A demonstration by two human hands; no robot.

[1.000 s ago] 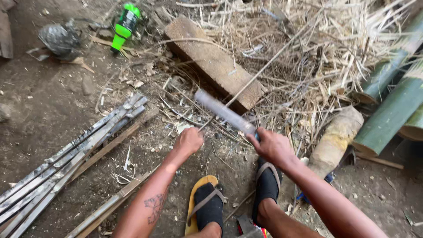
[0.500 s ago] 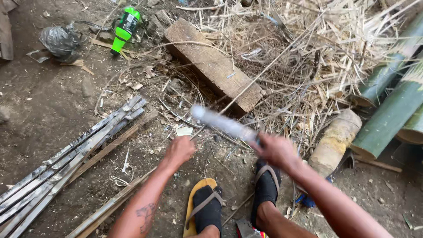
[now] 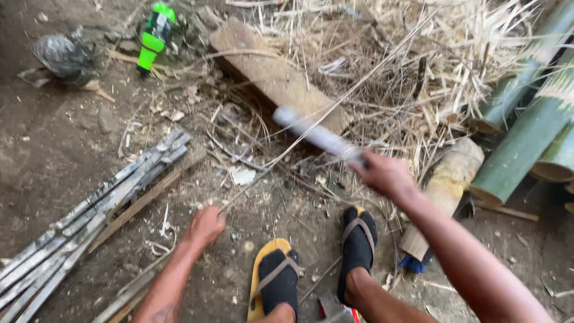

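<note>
Bamboo strip (image 3: 335, 107): thin long sliver, near end pinched in the left hand (image 3: 206, 226) low at the ground, far end running up and away to the right over the straw pile (image 3: 418, 66).

Right hand (image 3: 385, 174): fist wrapped tight around the handle of a big knife or machete, blade (image 3: 314, 134) blurred and pointing up-left from the hand. Blade sits just where the strip crosses it; can't tell if they touch.

Left hand: fingers curled closed on the strip end, knuckles near the dirt floor (image 3: 72, 149). Exact grip is hidden.

Step, my read: trimming or shaving the strip, knife working along it while the left hand anchors the end. Any further stroke needs that end kept taut and the edge clear of the left fingers.

Around the hands:
- Left of the left hand: bundle of split bamboo slats (image 3: 101, 209) lying on the floor.
- Beyond the blade: flat wooden plank (image 3: 272, 75), apparently the chopping block.
- Right of the right hand: short pale bamboo section (image 3: 448, 179), then thick green bamboo poles (image 3: 526, 143).
- Far up-left: green plastic bottle (image 3: 152, 36), lying down.
- Below the hands: two feet in black socks and sandals (image 3: 278, 281).
</note>
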